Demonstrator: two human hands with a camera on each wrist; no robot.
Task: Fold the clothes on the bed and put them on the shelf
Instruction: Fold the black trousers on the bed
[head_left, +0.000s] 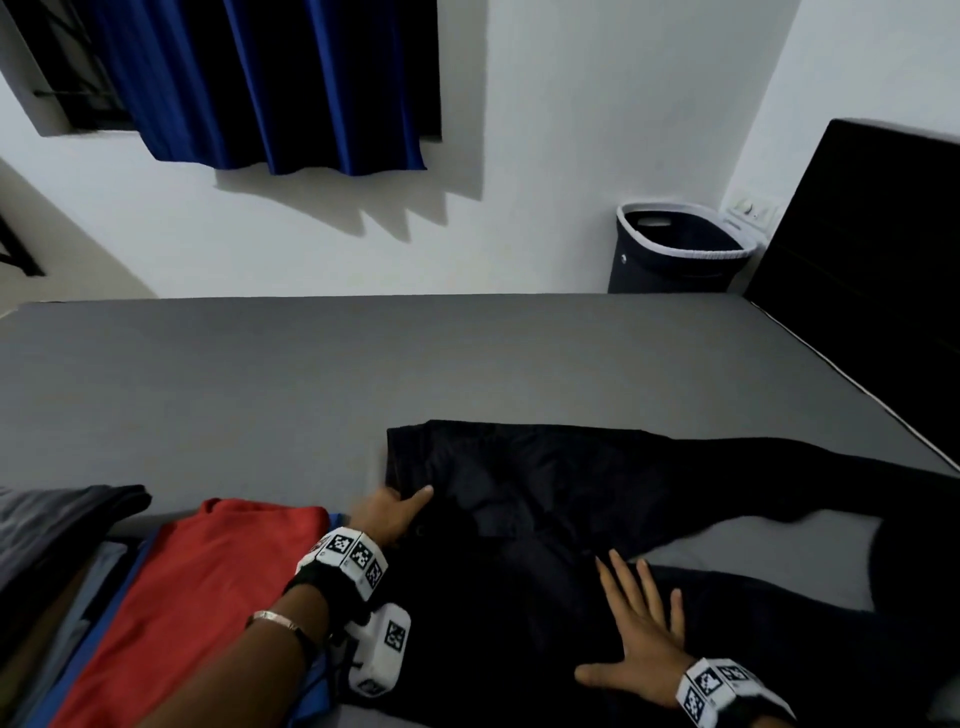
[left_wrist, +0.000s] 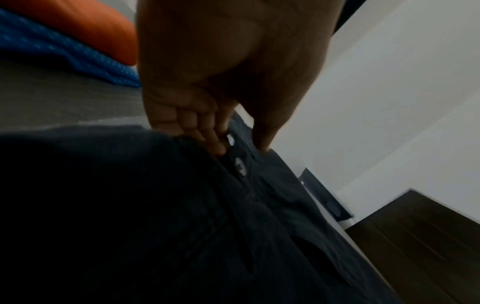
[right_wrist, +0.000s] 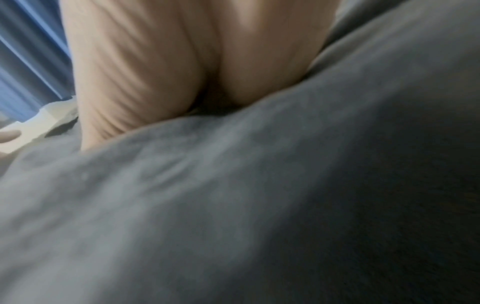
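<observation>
A pair of black trousers (head_left: 545, 499) lies spread across the grey bed (head_left: 260, 374), its legs running off to the right. My left hand (head_left: 395, 512) pinches the waistband edge between thumb and fingers (left_wrist: 207, 133); the dark cloth (left_wrist: 155, 216) fills that wrist view. My right hand (head_left: 641, 631) lies flat with fingers spread on the trousers near the front edge. In the right wrist view the palm (right_wrist: 182, 61) presses into the fabric (right_wrist: 259, 195). A folded red garment (head_left: 208, 582) sits on a blue one at the left.
More folded clothes, grey and dark (head_left: 57, 525), are stacked at the bed's near left corner. A dark laundry basket (head_left: 680, 249) stands by the far wall, next to a black headboard (head_left: 872, 291). A blue curtain (head_left: 291, 83) hangs above.
</observation>
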